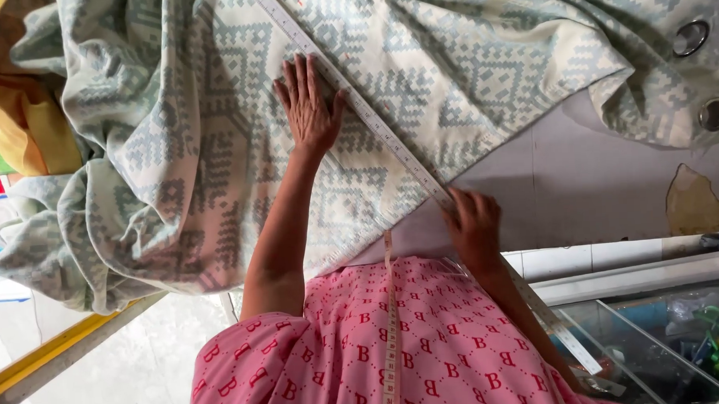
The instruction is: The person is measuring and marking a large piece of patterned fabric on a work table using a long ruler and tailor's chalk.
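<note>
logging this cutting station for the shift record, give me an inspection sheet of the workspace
surface: grey worktable, chipped patch at right
job's things: patterned curtain fabric with metal eyelets; long metal ruler laid diagonally across it
clutter: yellow cloth at left
grippers: left hand flat on fabric beside ruler; right hand pressing ruler at fabric edge
cables: nothing seen
surroundings: glass display case at right; tape measure hanging down pink garment

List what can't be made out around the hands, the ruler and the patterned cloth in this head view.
- Ruler: its markings are too small to read; the top end is cut by the frame edge, and the right hand covers part of it.
- Patterned cloth: its full extent is cut off at the top edge.
- Left hand: palm hidden, pressed flat on the cloth.
- Table: mostly covered by cloth.
</note>
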